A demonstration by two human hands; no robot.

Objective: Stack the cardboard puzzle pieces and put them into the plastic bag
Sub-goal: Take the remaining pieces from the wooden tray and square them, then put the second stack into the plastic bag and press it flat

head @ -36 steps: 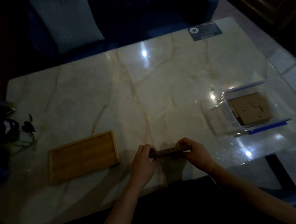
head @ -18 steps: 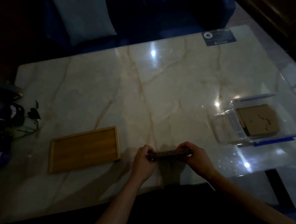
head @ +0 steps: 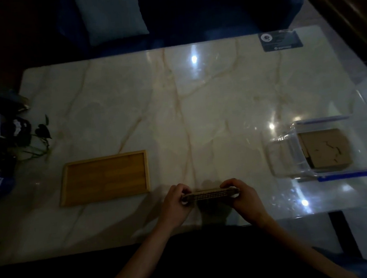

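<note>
A stack of cardboard puzzle pieces (head: 210,194) is held edge-on just above the marble table (head: 198,116), near its front edge. My left hand (head: 176,204) grips the stack's left end and my right hand (head: 245,199) grips its right end. A clear plastic bag (head: 285,155) with blue zip strips lies at the right of the table, its mouth facing left. More brown cardboard pieces (head: 324,149) lie flat inside it.
An empty wooden tray (head: 105,178) sits left of my hands. A dark card (head: 280,39) lies at the far right corner. A small plant and dark packages (head: 15,137) crowd the left edge. A sofa with a cushion (head: 111,15) stands behind the table.
The stack has levelled out from a slight tilt between my hands. The camera view has shifted, so the table appears lower and further right in frame.
</note>
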